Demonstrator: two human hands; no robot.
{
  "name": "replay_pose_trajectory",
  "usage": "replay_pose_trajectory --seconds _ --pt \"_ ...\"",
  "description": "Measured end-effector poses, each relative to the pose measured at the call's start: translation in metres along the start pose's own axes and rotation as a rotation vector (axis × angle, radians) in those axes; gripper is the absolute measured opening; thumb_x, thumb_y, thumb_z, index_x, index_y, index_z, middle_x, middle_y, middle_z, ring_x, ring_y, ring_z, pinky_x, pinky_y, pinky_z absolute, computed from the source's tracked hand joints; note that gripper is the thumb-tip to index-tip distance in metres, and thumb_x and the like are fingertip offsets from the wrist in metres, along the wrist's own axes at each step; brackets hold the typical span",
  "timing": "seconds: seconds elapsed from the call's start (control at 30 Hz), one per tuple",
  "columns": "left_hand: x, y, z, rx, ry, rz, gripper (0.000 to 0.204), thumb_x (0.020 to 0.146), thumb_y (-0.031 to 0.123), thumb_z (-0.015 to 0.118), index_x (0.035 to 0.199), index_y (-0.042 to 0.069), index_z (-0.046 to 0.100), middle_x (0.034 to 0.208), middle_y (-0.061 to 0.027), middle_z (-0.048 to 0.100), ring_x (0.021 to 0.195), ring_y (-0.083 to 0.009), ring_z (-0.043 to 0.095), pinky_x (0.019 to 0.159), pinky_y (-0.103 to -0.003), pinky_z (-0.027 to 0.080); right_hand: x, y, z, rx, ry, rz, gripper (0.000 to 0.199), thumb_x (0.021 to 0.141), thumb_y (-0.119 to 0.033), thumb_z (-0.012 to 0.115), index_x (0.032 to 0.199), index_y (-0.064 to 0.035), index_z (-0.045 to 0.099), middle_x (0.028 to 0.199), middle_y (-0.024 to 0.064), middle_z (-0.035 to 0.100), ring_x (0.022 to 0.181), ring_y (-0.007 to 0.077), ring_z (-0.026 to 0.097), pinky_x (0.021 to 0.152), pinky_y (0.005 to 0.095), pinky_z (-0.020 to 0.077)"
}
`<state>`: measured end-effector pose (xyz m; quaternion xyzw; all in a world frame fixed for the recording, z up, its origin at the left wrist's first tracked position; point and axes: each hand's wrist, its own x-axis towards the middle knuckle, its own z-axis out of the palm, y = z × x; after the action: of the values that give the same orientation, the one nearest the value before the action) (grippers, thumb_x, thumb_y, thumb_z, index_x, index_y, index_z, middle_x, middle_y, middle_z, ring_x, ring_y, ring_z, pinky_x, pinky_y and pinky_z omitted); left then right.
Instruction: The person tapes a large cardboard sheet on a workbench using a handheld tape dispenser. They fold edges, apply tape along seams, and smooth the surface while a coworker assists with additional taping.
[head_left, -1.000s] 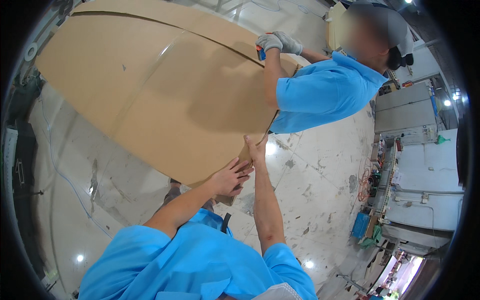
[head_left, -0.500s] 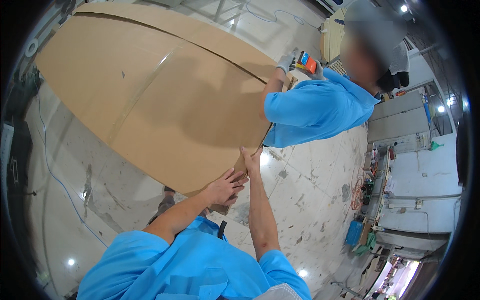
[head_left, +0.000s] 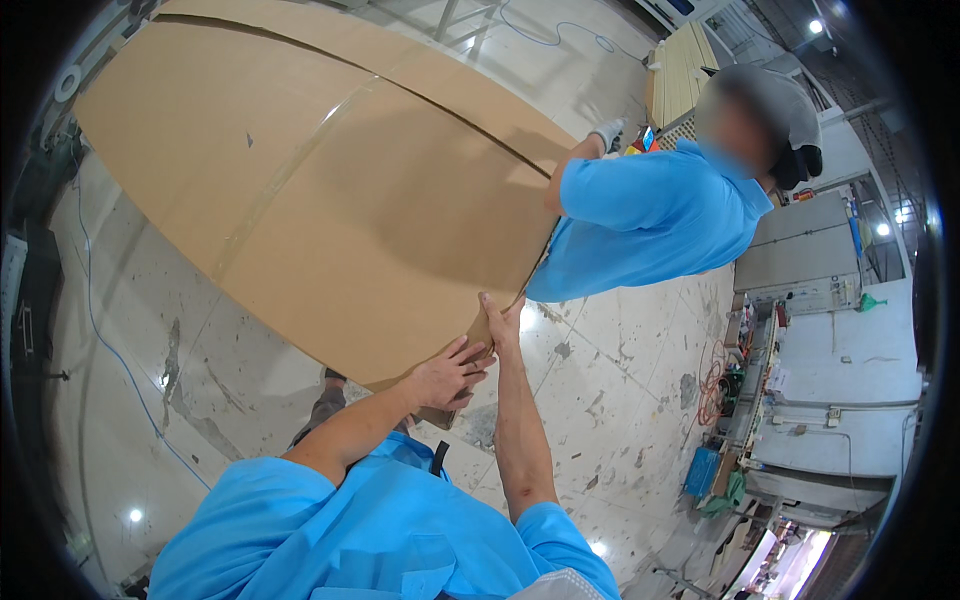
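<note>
A large flat cardboard box (head_left: pixel 360 220) spreads out in front of me, with a strip of clear tape across it and a long dark seam along its far side. My left hand (head_left: pixel 447 378) lies on the box's near edge by the corner, fingers spread apart. Just right of it, my right hand (head_left: pixel 503 322) grips the end edge near that corner, its thumb on the top face; its other fingers are mostly hidden. Below my left hand, part of the box's folded side shows.
A co-worker in a blue shirt (head_left: pixel 650 215) stands at the box's right end, a gloved hand (head_left: pixel 607 133) raised by a partly hidden orange hand-held thing (head_left: pixel 640 141). A blue hose (head_left: pixel 130 375) runs over the tiled floor at left. A blue bin (head_left: pixel 702 470) stands at right.
The co-worker's gloved hands and the orange thing have moved away from the box's end, to the right; the thing is now mostly hidden. My hands stay in place.
</note>
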<state>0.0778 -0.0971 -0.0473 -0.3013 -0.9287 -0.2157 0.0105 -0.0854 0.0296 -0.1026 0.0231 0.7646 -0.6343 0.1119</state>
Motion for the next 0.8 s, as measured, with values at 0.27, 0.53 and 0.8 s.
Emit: replay_pose_trajectory --seconds 0.27,0.53,0.8 --pt "0.0000 0.0002 0.0009 0.002 -0.017 -0.005 0.055 0.093 0.044 0.056 0.137 0.011 0.063 0.165 -0.0070 0.034 0.152 -0.0345 0.027 0.125 -0.059 0.014 0.0007 0.0000 -0.0008 0.002 -0.026 -0.005 0.099 0.086 -0.021 0.081 0.158 -0.0019 0.016 0.145 0.0227 0.048 0.130 0.0309 0.053 0.108 0.0383 0.0448" --pt "-0.0005 0.0000 0.0025 0.006 0.004 -0.010 0.055 0.093 0.045 0.056 0.137 0.011 0.063 0.164 -0.0068 0.034 0.152 -0.0347 0.027 0.125 -0.059 0.014 0.0025 0.0013 -0.0003 -0.012 -0.025 -0.009 0.101 0.086 -0.021 0.082 0.159 -0.0023 0.014 0.146 0.0219 0.047 0.131 0.0306 0.052 0.108 0.0382 0.0440" --pt "-0.0006 -0.0009 0.0022 0.014 0.009 0.002 0.055 0.093 0.045 0.056 0.135 0.011 0.063 0.163 -0.0070 0.037 0.152 -0.0341 0.027 0.125 -0.059 0.015 0.0022 -0.0003 -0.0009 0.022 -0.029 0.023 0.101 0.086 -0.019 0.081 0.159 -0.0027 0.013 0.150 0.0216 0.043 0.135 0.0306 0.048 0.112 0.0378 0.0404"
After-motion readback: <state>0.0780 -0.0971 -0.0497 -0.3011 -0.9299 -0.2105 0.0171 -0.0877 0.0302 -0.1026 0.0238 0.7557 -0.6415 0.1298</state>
